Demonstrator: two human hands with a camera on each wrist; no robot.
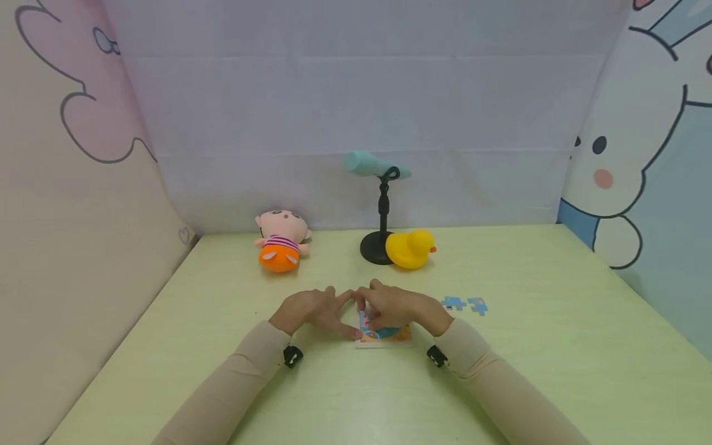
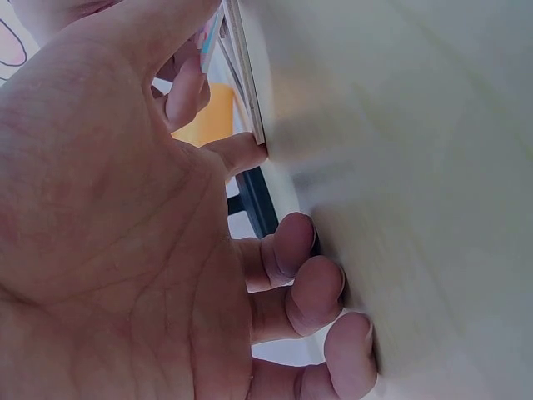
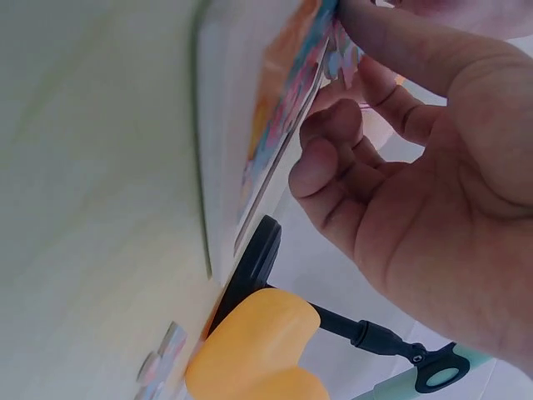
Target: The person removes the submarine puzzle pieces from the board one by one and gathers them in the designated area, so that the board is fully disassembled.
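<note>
A small picture puzzle board [image 1: 384, 344] with a white border lies flat on the table, partly hidden by the hands. My left hand [image 1: 319, 310] is at its left side, thumb and index finger spread and touching the board's edge. In the left wrist view the other fingertips [image 2: 318, 287] rest on the tabletop. Over the board, my right hand [image 1: 392, 307] pinches a puzzle piece [image 3: 341, 60] between thumb and index finger. That piece [image 2: 210, 43] is tilted on edge, and its print is mostly hidden. Two loose blue puzzle pieces [image 1: 453, 303] lie to the right.
A yellow rubber duck [image 1: 410, 249] sits against the black base of a stand [image 1: 384, 210] that holds a pale green microphone-shaped object [image 1: 367, 164]. A plush doll [image 1: 280, 241] in orange shorts is at the back left. Printed fabric walls [image 1: 361, 111] surround the table.
</note>
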